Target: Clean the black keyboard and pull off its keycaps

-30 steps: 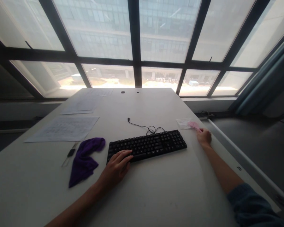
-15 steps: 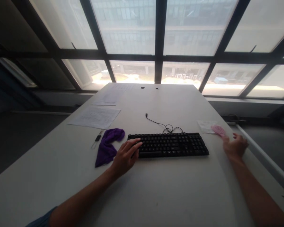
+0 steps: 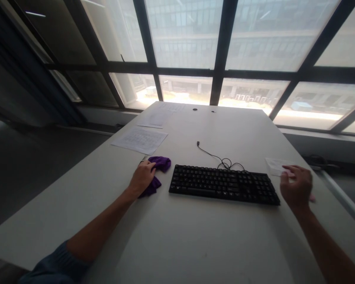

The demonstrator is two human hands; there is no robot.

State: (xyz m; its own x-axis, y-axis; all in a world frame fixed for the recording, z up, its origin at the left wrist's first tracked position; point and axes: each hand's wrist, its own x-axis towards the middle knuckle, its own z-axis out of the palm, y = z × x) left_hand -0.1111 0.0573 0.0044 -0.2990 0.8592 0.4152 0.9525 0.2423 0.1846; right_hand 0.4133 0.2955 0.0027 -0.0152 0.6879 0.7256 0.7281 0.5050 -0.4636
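My left hand (image 3: 143, 176) lies on a crumpled purple cloth (image 3: 162, 163), with its fingers bent over the cloth and covering its middle. To the right of the cloth lies a black keyboard (image 3: 221, 184), its cable (image 3: 213, 155) loosely coiled behind it. My right hand (image 3: 297, 187) is beyond the keyboard's right end, fingers curved and thumb apart. Under it is a pink item with a rounded head (image 3: 290, 174), mostly hidden by the hand. A clear plastic bag (image 3: 273, 165) lies flat beside that item.
Printed sheets of paper (image 3: 140, 140) lie on the white table (image 3: 207, 232) at the left back. A small dark item is partly hidden behind my left hand. Large windows (image 3: 189, 35) rise behind the table, and a dark curtain (image 3: 26, 59) hangs at the left.
My left hand has moved left from the keyboard onto the purple cloth. My right hand's fingers have turned inward over the pink item. The view has swung left.
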